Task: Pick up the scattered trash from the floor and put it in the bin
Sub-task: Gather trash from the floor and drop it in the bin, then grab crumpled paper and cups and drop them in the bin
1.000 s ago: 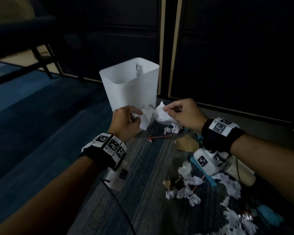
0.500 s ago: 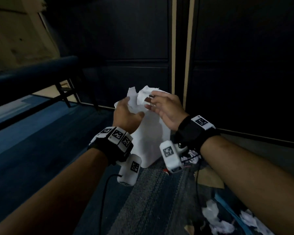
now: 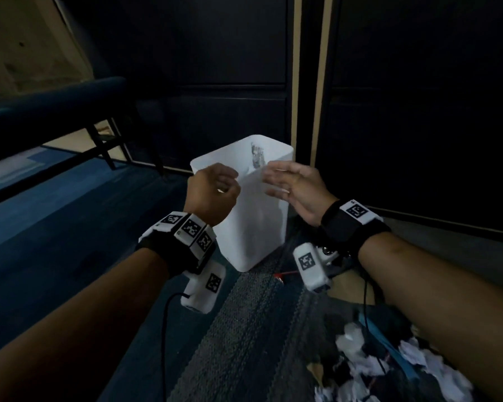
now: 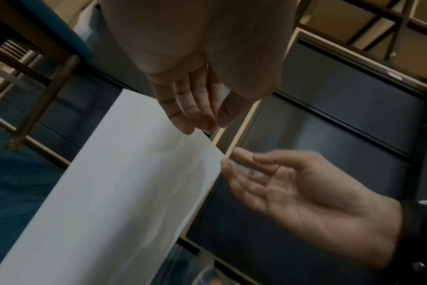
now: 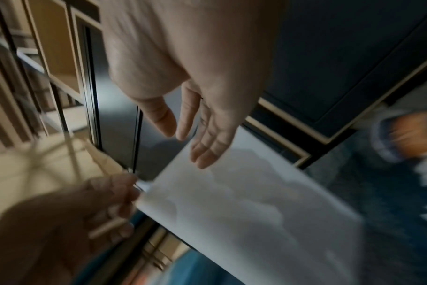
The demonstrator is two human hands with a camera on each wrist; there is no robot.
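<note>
The white bin (image 3: 244, 227) stands on the floor against the dark cabinet. Both hands hover over its near rim and hold nothing. My left hand (image 3: 230, 184) is at the bin's left top corner with its fingers loosely curled; in the left wrist view these fingers (image 4: 195, 115) hang relaxed above the bin (image 4: 122, 192). My right hand (image 3: 273, 181) is at the right side of the rim, palm turned inward, fingers straight (image 5: 197, 138) over the bin (image 5: 256, 212). Scattered crumpled white paper (image 3: 375, 369) lies on the floor at lower right.
A red stick (image 3: 285, 274) and a brown cardboard piece (image 3: 346, 288) lie on the grey rug (image 3: 244, 329) just right of the bin's base. A blue bench with dark legs (image 3: 55, 111) stands at left. Dark cabinet doors (image 3: 418, 111) rise behind the bin.
Both hands lifted crumpled white paper from the floor up to the bin and let it go; the paper is gone from the hands, and the right hand's fingers have straightened.
</note>
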